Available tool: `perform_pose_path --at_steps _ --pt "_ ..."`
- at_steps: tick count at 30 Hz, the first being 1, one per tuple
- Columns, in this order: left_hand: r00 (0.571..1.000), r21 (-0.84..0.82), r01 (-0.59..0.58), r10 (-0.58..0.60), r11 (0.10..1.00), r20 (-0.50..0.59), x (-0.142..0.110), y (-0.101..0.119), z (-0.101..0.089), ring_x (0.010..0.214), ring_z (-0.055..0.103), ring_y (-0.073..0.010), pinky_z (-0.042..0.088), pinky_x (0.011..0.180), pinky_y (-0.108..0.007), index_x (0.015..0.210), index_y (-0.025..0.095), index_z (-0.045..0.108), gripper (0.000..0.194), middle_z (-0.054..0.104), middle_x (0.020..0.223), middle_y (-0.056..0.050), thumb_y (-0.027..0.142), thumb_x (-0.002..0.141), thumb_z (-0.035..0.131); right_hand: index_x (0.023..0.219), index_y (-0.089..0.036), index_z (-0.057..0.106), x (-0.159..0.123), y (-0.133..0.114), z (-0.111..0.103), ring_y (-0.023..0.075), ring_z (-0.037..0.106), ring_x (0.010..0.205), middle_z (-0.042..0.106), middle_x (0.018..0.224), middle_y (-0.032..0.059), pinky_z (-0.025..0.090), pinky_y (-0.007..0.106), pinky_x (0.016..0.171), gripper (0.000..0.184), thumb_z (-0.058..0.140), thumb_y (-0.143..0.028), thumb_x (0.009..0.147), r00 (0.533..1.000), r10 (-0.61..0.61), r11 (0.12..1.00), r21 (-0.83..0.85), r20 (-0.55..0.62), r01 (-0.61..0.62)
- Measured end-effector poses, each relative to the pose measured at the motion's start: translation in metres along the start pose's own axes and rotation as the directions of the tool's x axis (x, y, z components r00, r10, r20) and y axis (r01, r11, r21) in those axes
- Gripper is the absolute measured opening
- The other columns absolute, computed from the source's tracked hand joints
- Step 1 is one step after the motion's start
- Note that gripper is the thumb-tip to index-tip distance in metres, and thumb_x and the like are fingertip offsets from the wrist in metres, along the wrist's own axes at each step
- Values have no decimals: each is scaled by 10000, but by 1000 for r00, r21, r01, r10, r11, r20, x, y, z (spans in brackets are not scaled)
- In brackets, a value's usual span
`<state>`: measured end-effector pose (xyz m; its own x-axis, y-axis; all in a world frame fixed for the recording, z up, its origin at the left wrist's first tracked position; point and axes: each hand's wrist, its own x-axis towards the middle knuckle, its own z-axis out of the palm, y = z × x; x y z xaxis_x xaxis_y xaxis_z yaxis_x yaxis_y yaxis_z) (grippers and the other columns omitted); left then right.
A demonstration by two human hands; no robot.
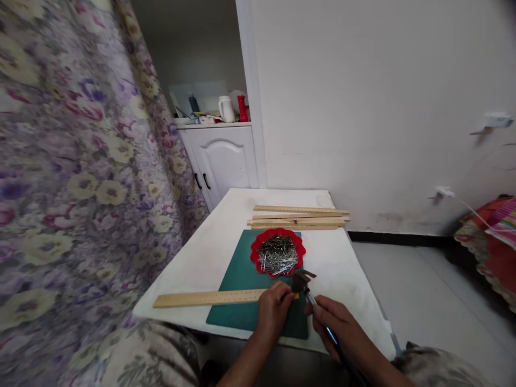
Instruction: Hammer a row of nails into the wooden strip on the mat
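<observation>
My right hand point(336, 324) is wrapped around the handle of a claw hammer point(309, 295). The hammer's dark head is just right of my left hand point(275, 306), close to its fingertips. My left hand is closed in a pinch over the right end of a wooden strip point(205, 298) with rows of small marks or holes. Whatever sits between those fingertips is too small or hidden to make out. Under the strip's right part lies a green mat point(237, 269). On the mat's far side stands a red scalloped dish point(301, 250) full of loose nails point(278, 260).
Several wooden strips point(298, 220) lie across the far part of the white table point(193, 258). A floral curtain point(100, 177) hangs at the left. Behind the table are a white wall point(355, 107) and a cabinet point(226, 156) holding a white jug point(226, 109).
</observation>
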<state>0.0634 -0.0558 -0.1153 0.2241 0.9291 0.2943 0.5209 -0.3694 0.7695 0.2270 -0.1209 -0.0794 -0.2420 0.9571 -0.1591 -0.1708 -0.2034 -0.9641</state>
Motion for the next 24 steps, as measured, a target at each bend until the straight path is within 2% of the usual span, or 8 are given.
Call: perform_pose_path --at_steps 7,13,24 --pt "1000 -9 4 -4 1000 -11 1 0 0 666 553 -135 392 616 -221 635 185 608 186 582 663 -6 164 794 515 778 -183 505 -1 -8 4 30 319 301 449 488 -88 129 164 299 324 523 -499 844 999 24 1000 -9 -23 -25" --pt "999 -76 -49 48 996 -11 1 -2 -5 738 580 -151 429 674 -242 763 196 676 110 631 770 -30 201 795 570 834 -177 524 0 -15 -1 27 322 274 456 505 -88 137 170 293 344 508 -520 841 1000 -13 1000 -2 -21 13" --pt "1000 6 -23 23 1000 11 2 -4 -2 683 550 -135 371 605 -217 630 180 601 177 569 673 -3 122 773 515 744 -187 506 -3 -12 7 31 319 295 473 506 -75 141 165 290 371 522 -548 824 999 40 999 -36 -4 -40"
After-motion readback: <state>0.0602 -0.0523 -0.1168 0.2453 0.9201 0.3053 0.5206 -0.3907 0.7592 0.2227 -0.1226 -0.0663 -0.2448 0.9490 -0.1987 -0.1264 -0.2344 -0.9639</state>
